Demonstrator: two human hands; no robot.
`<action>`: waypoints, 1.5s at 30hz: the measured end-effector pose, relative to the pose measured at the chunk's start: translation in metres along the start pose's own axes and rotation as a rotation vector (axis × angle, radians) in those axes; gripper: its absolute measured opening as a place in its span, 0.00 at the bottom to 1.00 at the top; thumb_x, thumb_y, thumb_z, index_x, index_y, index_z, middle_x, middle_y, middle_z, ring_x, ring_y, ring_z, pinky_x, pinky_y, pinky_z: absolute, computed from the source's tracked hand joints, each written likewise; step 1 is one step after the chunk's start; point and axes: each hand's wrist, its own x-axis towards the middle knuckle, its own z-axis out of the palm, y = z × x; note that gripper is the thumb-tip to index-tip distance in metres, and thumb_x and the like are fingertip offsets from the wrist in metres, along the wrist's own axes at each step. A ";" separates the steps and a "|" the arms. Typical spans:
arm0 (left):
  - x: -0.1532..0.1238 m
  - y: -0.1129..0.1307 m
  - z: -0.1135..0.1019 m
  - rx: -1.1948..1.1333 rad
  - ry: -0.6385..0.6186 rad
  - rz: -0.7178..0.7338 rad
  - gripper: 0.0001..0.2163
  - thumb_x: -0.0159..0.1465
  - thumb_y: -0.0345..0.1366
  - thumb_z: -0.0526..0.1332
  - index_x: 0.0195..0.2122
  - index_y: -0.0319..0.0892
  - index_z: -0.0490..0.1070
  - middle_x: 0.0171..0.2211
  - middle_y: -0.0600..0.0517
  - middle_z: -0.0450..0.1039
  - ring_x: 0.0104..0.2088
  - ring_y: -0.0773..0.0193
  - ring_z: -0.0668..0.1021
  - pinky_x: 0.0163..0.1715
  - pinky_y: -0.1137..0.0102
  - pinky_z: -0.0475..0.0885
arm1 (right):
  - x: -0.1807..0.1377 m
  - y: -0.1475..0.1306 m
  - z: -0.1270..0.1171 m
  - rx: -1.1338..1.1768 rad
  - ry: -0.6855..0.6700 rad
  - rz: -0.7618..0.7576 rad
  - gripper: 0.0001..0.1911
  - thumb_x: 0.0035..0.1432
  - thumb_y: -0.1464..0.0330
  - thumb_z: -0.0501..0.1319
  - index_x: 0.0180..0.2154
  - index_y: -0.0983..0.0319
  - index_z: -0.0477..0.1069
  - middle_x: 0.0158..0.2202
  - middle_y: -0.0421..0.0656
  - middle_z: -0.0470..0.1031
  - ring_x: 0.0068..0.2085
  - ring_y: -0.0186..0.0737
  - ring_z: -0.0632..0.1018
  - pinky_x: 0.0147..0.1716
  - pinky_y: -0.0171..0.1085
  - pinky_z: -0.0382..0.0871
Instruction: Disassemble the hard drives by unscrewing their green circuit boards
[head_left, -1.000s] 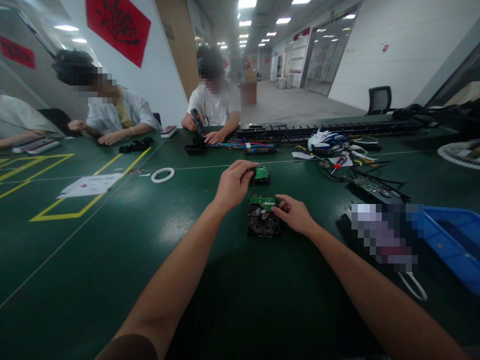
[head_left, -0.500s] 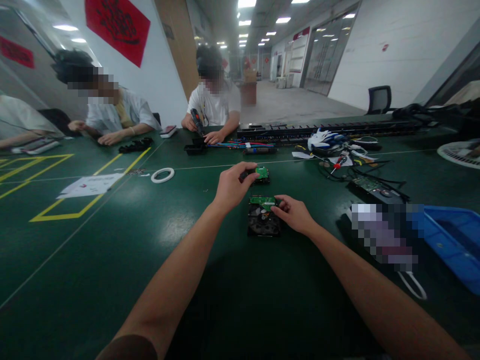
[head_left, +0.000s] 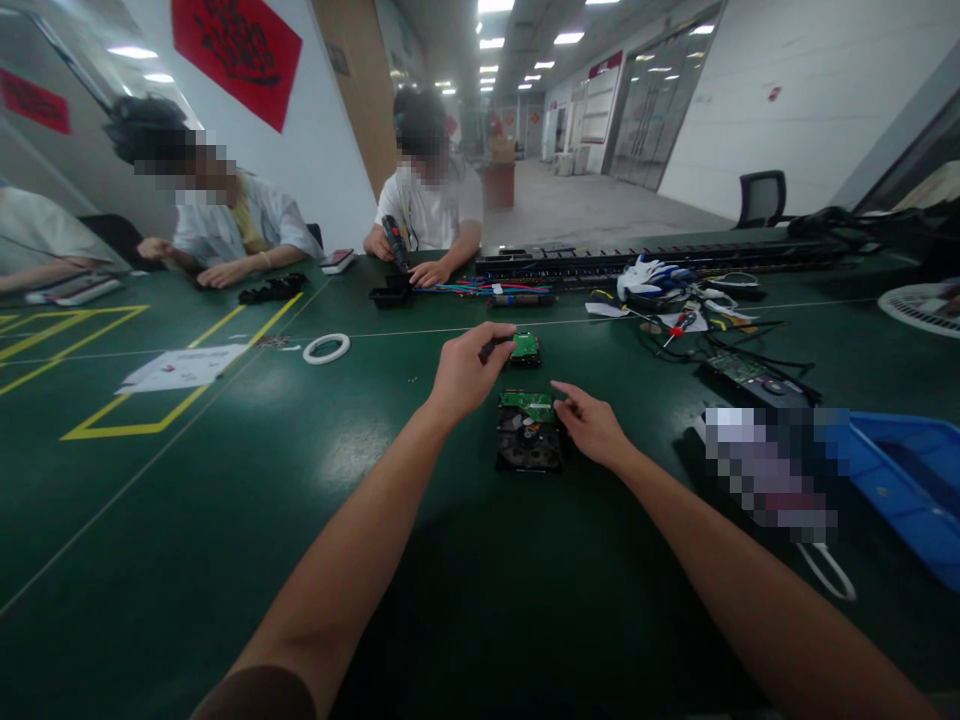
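Grip unclear, left hand (head_left: 471,370) overlaps small drive (head_left: 528,347); right hand (head_left: 591,424), released, sits beside larger drive (head_left: 528,438).

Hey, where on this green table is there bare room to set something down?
The widest bare patch of tabletop lies between the left forearm and the yellow tape outline. Another, in shadow, lies between that arm and the right forearm, on the near side of the nearer hard drive. The right side is crowded: blue tray, screwdriver, gloves.
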 end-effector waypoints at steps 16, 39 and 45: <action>0.001 -0.005 0.001 0.030 -0.001 -0.019 0.09 0.67 0.34 0.63 0.48 0.46 0.75 0.44 0.51 0.80 0.41 0.64 0.81 0.37 0.70 0.75 | -0.002 -0.004 0.000 0.002 -0.025 -0.052 0.23 0.65 0.59 0.60 0.58 0.58 0.73 0.35 0.42 0.79 0.31 0.37 0.75 0.32 0.37 0.69; 0.000 -0.006 0.002 0.025 -0.005 -0.010 0.10 0.68 0.34 0.62 0.50 0.46 0.74 0.43 0.50 0.80 0.40 0.64 0.81 0.36 0.70 0.75 | -0.005 -0.012 -0.004 -0.205 0.041 -0.173 0.12 0.66 0.66 0.56 0.44 0.59 0.77 0.39 0.44 0.80 0.38 0.42 0.78 0.40 0.39 0.69; 0.000 -0.005 0.001 0.010 -0.004 -0.016 0.09 0.68 0.34 0.62 0.49 0.45 0.74 0.43 0.50 0.80 0.40 0.63 0.81 0.36 0.70 0.76 | -0.006 -0.017 -0.002 -0.290 0.039 -0.169 0.13 0.66 0.67 0.57 0.45 0.61 0.78 0.41 0.47 0.81 0.39 0.43 0.79 0.40 0.40 0.69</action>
